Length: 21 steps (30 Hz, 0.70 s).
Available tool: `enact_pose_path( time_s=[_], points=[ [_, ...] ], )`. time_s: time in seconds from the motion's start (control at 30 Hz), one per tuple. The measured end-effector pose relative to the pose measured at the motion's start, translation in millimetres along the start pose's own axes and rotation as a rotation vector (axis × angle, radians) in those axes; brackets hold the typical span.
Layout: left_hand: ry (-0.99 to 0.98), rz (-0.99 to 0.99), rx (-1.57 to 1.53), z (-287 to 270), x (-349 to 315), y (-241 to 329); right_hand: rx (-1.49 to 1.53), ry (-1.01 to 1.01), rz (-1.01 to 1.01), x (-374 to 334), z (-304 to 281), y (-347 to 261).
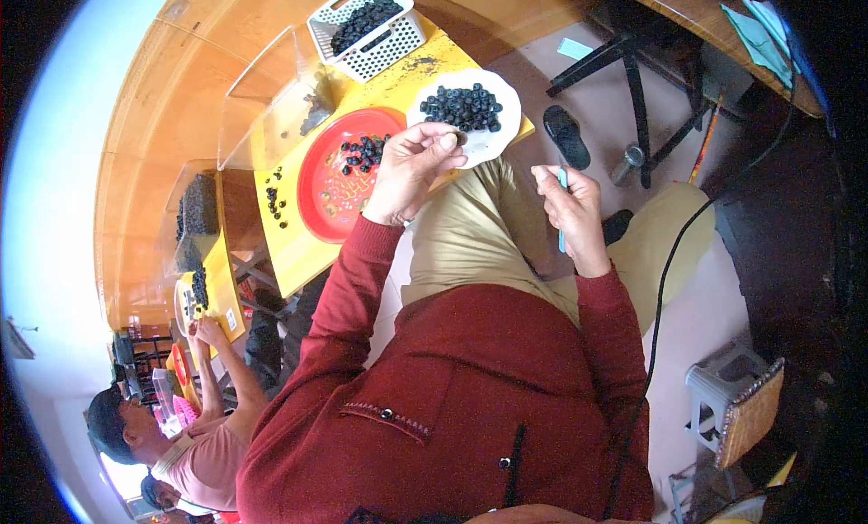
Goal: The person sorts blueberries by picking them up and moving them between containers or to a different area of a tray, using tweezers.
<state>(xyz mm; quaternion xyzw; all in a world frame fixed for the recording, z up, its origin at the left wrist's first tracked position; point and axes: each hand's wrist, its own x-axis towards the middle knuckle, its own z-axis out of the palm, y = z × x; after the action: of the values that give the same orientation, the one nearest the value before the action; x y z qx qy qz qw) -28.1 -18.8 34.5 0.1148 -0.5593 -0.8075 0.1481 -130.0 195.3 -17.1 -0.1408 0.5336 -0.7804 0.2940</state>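
My left hand point(414, 169) is closed in a pinch over the near left rim of a white scalloped plate point(495, 150). Between thumb and fingers sits a small dark round piece point(460, 138), partly hidden. On the plate lies a pile of small black round pieces point(463, 106), like beads or berries. Off to the right, above my lap, my right hand point(577, 213) is wrapped round a slim tool with a light-blue handle point(561, 209); its working end cannot be made out. Left of my left hand, a red round tray point(312, 185) bears more black pieces point(363, 153).
A white perforated basket point(384, 56) full of dark pieces and a clear bin point(271, 117) stand on the yellow table point(294, 262). Loose black pieces point(275, 198) lie beside the tray. A co-worker point(194, 434) works at lower left. A black cable point(674, 253) and a stool point(732, 402) are at right.
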Motion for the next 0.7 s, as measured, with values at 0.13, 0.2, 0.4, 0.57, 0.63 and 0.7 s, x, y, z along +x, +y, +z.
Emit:
enact_pose_path(
  time_s=[0.13, 0.2, 0.4, 0.57, 0.63, 0.7],
  points=[
    [0.070, -0.039, -0.142, 4.5, -7.1, -2.7, -0.121, -0.024, -0.062, -2.2, 9.1, 2.6],
    [0.051, -0.043, -0.271, 1.9, -9.4, -6.6, -0.159, -0.020, -0.078, -6.0, 13.1, -2.3],
    [0.002, -0.057, -0.489, 5.3, -17.5, -13.4, -0.417, -0.052, -0.346, -11.1, 48.2, -22.9],
    [-0.072, -0.055, -0.517, 13.3, -22.9, -27.9, -0.424, -0.126, -0.491, -9.6, 73.2, -31.9],
    [-0.085, -0.078, -0.464, 21.4, -26.9, -25.1, -0.420, -0.122, -0.520, -5.9, 72.4, -25.6],
    [-0.115, -0.080, -0.481, 19.8, -29.4, -29.4, -0.415, -0.121, -0.550, -6.9, 71.8, -24.4]
  ],
)
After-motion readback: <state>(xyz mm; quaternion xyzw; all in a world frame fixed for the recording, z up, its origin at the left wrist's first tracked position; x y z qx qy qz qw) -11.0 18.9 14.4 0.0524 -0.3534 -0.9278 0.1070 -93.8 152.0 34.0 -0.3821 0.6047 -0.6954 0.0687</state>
